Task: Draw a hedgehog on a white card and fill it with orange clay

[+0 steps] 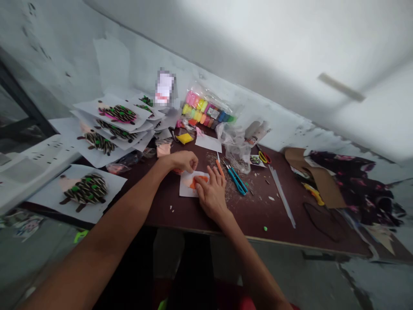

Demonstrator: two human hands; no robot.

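A small white card (185, 190) lies on the dark brown table, bearing a flat orange patch that looks like soft clay (192, 185), with a paler part at its left. My right hand (211, 193) rests on the card's right side, fingers spread and fingertips on the orange patch. Just above the card's upper edge is my left hand (184, 162), its fingers curled together; anything inside them is hidden. A bit of orange material shows under the left wrist. An orange-handled tool (220, 168) lies beyond my right fingers.
Hedgehog pictures on white sheets (118, 113) are stacked at left, another (84, 189) nearer. Behind are a bag of coloured clay (206, 107) and crumpled plastic (237, 150). Rightward lie blue-handled pliers (238, 181), scissors (264, 156), clear sticks (282, 196), a yellow glue gun (313, 193) and dark cloth (358, 185).
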